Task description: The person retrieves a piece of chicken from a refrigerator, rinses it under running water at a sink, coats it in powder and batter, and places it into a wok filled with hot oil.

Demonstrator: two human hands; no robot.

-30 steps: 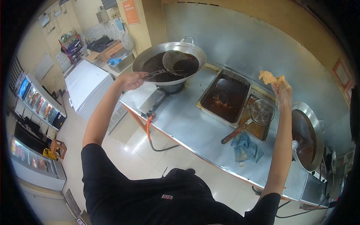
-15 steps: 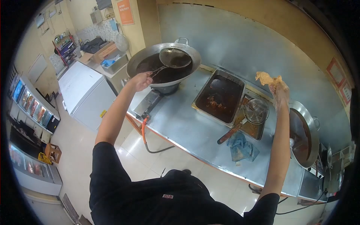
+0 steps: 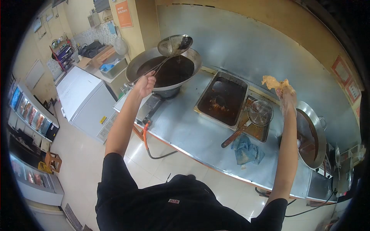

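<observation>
My left hand (image 3: 145,85) is closed round the thin handle of a round skimmer (image 3: 172,46), whose mesh bowl is tilted above the far side of a big wok (image 3: 133,69) of dark oil. In a clear plastic glove, my right hand (image 3: 287,96) grips a golden, crumb-coated piece of food (image 3: 274,82), perhaps fried chicken, raised over the back of the counter. A second wok (image 3: 322,133) of brown liquid stands beside my right forearm, which partly hides it.
Between my arms, a deep metal pan (image 3: 198,109) holds dark oil with crumbs. Next to it, a wire skimmer (image 3: 261,113) with a wooden handle lies on a shallow tray (image 3: 263,135). A blue cloth (image 3: 248,150) lies near the counter edge. An orange hose (image 3: 145,133) hangs at left.
My left hand has lifted the skimmer from low over the oil, and its bowl now tilts higher above the wok. My right hand keeps its hold on the coated food, nearly still.
</observation>
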